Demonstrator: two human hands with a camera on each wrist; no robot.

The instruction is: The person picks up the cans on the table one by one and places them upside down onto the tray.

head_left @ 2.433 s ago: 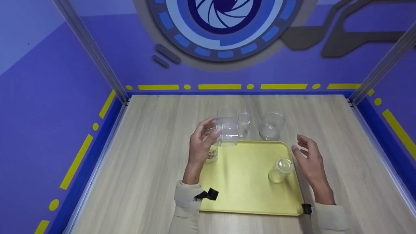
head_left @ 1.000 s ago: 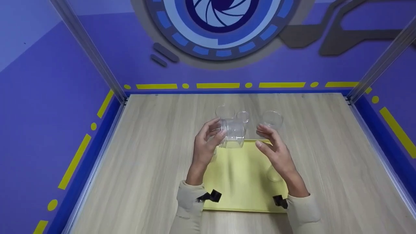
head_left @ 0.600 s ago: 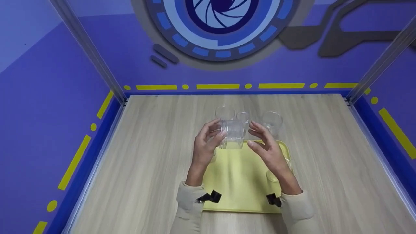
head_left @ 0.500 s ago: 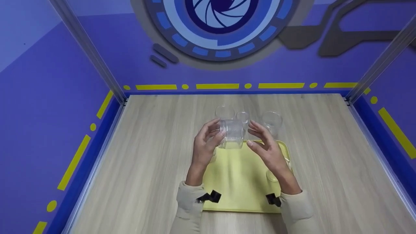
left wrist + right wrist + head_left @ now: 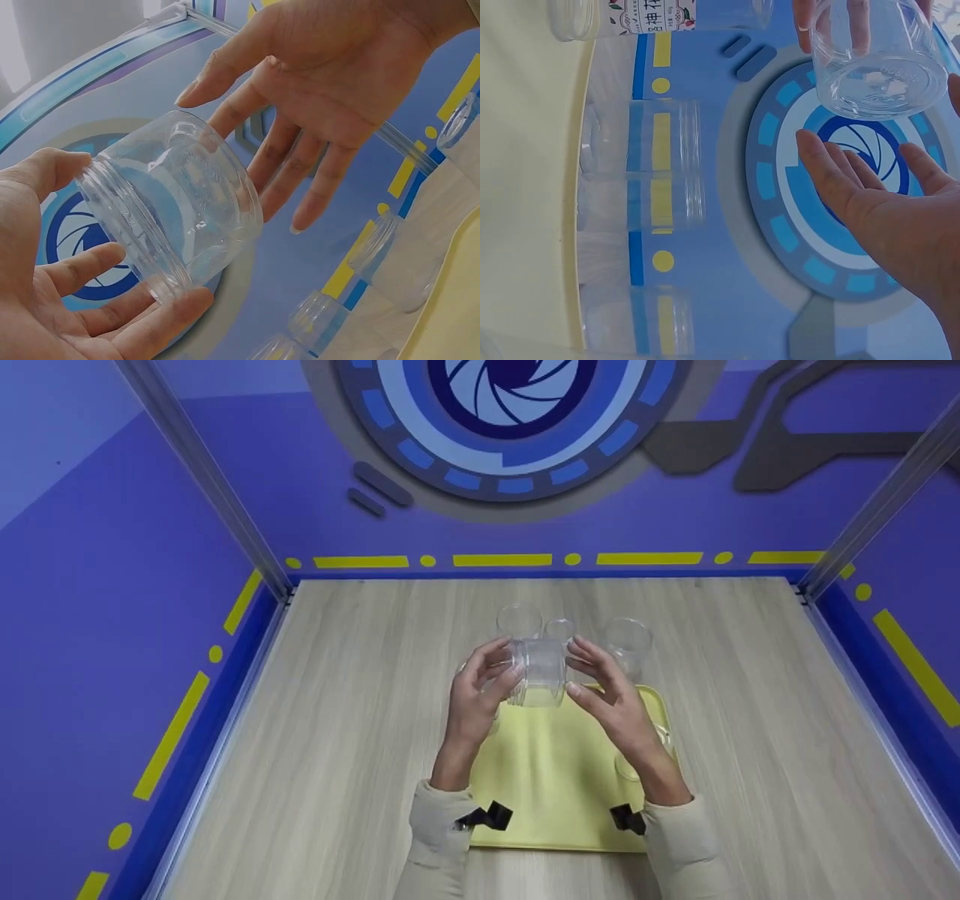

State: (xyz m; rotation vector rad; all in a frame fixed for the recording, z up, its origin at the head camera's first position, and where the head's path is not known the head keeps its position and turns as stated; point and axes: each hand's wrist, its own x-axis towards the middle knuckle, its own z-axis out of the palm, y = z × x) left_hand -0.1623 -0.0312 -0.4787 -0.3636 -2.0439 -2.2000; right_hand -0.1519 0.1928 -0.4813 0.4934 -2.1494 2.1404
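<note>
My left hand [image 5: 474, 699] grips a clear plastic jar [image 5: 543, 675] by its threaded mouth, thumb and fingers spread round the rim. The jar lies sideways in the air above the back of the yellow tray [image 5: 555, 802], its base towards my right hand [image 5: 621, 709]. That hand's fingers are loosely bent beside the base. A small gap shows between them and the base in the right wrist view, where the jar [image 5: 877, 67] has raised lettering on its bottom. I see nothing inside the jar in the left wrist view.
Behind the tray stand clear jars: a wide one [image 5: 519, 619], a narrow one [image 5: 559, 628] and another wide one [image 5: 628, 637]. A jar with a printed label [image 5: 656, 16] stands at the tray's left. Another jar [image 5: 627, 767] at its right is partly hidden by my right forearm.
My right hand has come leftward from beyond the tray's right edge to the jar's base. My left hand has shifted slightly right, still gripping the jar.
</note>
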